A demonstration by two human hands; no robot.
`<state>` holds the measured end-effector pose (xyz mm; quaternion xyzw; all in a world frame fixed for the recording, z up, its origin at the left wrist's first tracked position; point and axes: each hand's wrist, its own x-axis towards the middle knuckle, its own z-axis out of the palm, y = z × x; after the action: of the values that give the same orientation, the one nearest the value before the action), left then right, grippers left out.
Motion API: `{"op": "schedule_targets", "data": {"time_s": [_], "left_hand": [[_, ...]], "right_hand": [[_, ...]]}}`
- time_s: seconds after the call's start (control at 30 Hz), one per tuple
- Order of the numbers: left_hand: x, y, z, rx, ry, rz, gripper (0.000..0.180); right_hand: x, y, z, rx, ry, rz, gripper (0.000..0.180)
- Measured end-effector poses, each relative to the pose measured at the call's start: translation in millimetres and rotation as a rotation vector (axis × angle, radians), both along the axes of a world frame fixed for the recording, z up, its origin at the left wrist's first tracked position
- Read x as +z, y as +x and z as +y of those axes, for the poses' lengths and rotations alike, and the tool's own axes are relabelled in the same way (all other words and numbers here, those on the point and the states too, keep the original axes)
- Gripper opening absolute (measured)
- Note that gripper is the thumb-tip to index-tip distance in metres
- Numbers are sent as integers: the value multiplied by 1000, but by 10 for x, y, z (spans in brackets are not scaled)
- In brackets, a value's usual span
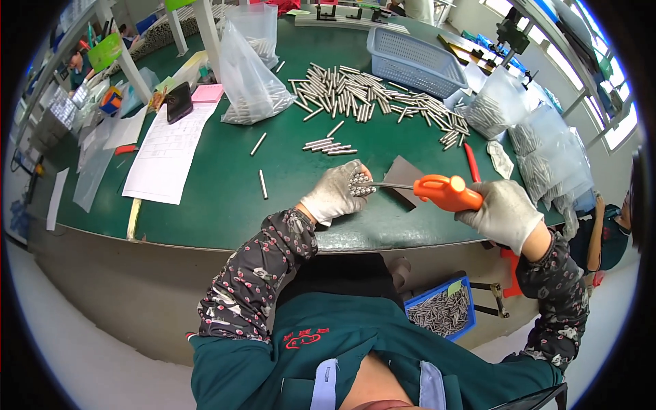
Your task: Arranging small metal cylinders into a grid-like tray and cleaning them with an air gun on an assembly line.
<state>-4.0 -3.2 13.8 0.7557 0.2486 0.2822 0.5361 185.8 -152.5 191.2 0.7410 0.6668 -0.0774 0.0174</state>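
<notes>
My gloved left hand (333,194) is closed around a bundle of short metal pins (362,184), their round ends showing toward the right. In my gloved right hand (507,214) is an orange air blow gun (449,193). Its thin metal nozzle points left, and the tip reaches the pin ends. Behind the nozzle a dark grey flat block (404,172) lies on the green table (225,212). Several loose pins (329,146) rest just beyond my left hand, and a large heap of pins (348,92) spreads farther back.
Bags of pins stand at the back left (253,96) and right (550,157). A blue-grey basket (417,61) sits behind the heap. Paper sheets (171,154) and a phone (179,102) lie left. A blue bin of pins (444,311) is below the table edge. Another person (605,236) is at right.
</notes>
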Motion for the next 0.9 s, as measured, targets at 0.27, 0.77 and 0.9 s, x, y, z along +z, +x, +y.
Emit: {"op": "schedule_targets", "data": {"time_s": [0.27, 0.77, 0.9], "left_hand": [[20, -3, -3, -37, -173, -53, 37], [-88, 37, 85, -2, -143, -69, 41], [-128, 15, 65, -5, -154, -73, 41]], "right_hand": [[-77, 34, 18, -2, 1, 1, 29], [-119, 109, 46, -36, 8, 12, 29], [-151, 134, 68, -39, 19, -16, 29]]}}
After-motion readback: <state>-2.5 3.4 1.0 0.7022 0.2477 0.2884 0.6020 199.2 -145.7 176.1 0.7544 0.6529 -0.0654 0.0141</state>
